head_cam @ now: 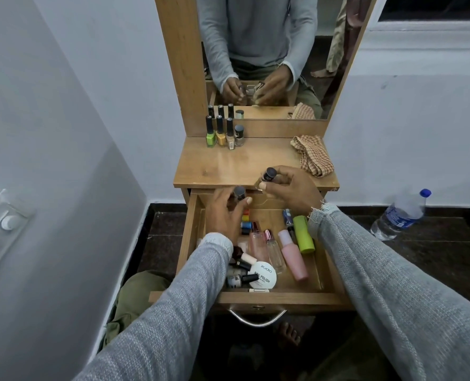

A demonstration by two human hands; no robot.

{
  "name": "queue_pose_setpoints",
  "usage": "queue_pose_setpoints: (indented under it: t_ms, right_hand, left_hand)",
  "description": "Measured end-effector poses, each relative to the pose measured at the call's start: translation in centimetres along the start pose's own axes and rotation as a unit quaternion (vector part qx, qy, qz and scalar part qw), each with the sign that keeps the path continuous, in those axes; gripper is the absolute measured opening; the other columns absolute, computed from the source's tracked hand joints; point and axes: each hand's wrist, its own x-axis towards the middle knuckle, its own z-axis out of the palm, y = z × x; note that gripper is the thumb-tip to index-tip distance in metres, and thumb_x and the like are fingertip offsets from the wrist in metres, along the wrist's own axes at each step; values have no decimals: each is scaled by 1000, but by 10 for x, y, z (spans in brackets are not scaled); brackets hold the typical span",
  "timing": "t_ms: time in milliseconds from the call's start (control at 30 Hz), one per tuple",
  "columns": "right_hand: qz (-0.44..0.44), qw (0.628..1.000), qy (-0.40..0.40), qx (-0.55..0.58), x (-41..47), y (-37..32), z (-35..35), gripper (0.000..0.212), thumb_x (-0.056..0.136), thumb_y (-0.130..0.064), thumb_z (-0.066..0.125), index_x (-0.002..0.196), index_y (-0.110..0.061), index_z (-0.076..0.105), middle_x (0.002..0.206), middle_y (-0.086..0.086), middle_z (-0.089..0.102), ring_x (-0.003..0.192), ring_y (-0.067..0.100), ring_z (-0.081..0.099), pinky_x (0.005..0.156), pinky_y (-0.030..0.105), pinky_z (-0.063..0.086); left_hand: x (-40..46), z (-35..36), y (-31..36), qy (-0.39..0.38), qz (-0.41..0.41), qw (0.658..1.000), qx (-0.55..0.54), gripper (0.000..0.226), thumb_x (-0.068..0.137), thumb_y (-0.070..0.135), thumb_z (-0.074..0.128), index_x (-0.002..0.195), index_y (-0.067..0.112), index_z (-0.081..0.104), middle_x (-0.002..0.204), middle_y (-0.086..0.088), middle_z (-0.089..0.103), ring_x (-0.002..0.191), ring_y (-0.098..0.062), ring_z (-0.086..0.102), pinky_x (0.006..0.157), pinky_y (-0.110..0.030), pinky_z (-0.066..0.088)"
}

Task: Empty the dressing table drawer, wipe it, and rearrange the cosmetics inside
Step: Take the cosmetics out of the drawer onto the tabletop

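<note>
Emptying step: I am lifting bottles out of the drawer (321,273). Left hand (224,213) grip holding a dark-capped bottle (239,193) above it; right hand (291,188) grip pinching another bottle (268,176) beyond it. Next, I judge: standing both on the counter (242,163).

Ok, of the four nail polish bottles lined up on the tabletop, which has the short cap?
The rightmost bottle, with silvery-grey polish. Its dark cap is short and wide; the green, orange and beige bottles have tall black caps.
</note>
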Motion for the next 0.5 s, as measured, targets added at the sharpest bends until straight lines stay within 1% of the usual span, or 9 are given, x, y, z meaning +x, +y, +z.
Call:
queue_pose_setpoints:
  t_ms: [67, 133, 200, 267, 333, 433, 500]
  right_hand:
    - [-28, 998, 33, -55, 9, -5, -1, 17, 81, -17, 75, 95, -7, 71, 88, 4, 73, 81, 15, 68, 74, 31, 57]
    - [-39, 992, 64, -101, 19, -9, -2, 17, 80, -20, 75, 93, -9, 71, 82, -1, 70, 75, 11, 65, 71, 32, 56]
    - [-37, 988, 84, -124, 29, -11, -2, 16, 80, -19, 75, 92, -9, 70, 80, -2, 68, 74, 15, 65, 74, 39, 58]
    - [-44, 982, 94, -157, 37, -11, -2, 14, 80, -18, 75, 90, -9, 70, 80, 0, 67, 74, 17, 65, 76, 40, 57]
    - [-51, 975, 107, -188, 44, -9, -1, 14, 80, -19, 75, 87, -8, 70, 79, 2, 68, 73, 18, 64, 72, 35, 54]
    - [-55, 965, 116, -230, 51, -6, 0, 13, 79, -19, 75, 85, -8, 69, 79, 1, 67, 72, 14, 61, 64, 19, 43]
    - [-58, 959, 117, -250, 56, -3, 1, 13, 79, -19, 75, 83, -9, 68, 77, 1, 65, 72, 14, 59, 63, 20, 41]
  left_hand:
    - [16, -1, 13, 13, 21, 1000, 5, 25, 83, 25, 71, 104, 13, 67, 99, 1, 62, 87, -14, 59, 82, -32, 51]
    - [36, 0, 24, 17, 33, 999, 17, 27, 83, 26, 71, 106, 12, 67, 99, 0, 63, 86, -13, 57, 80, -27, 47]
    - [55, 2, 28, 6, 32, 999, 25, 27, 82, 26, 72, 104, 11, 67, 97, -2, 63, 84, -16, 59, 78, -29, 48]
    - [70, 6, 28, -6, 23, 999, 40, 26, 81, 27, 72, 100, 10, 69, 96, -4, 64, 85, -19, 60, 78, -31, 48]
    - [80, 10, 26, -13, 15, 998, 59, 27, 81, 28, 73, 100, 9, 69, 97, -5, 66, 88, -20, 59, 79, -30, 47]
    - [91, 15, 25, -24, 12, 997, 72, 31, 81, 28, 73, 104, 9, 69, 99, -6, 66, 91, -20, 58, 81, -28, 44]
    - [95, 18, 22, -31, 8, 996, 80, 35, 81, 29, 73, 109, 9, 68, 102, -6, 66, 93, -19, 58, 83, -28, 45]
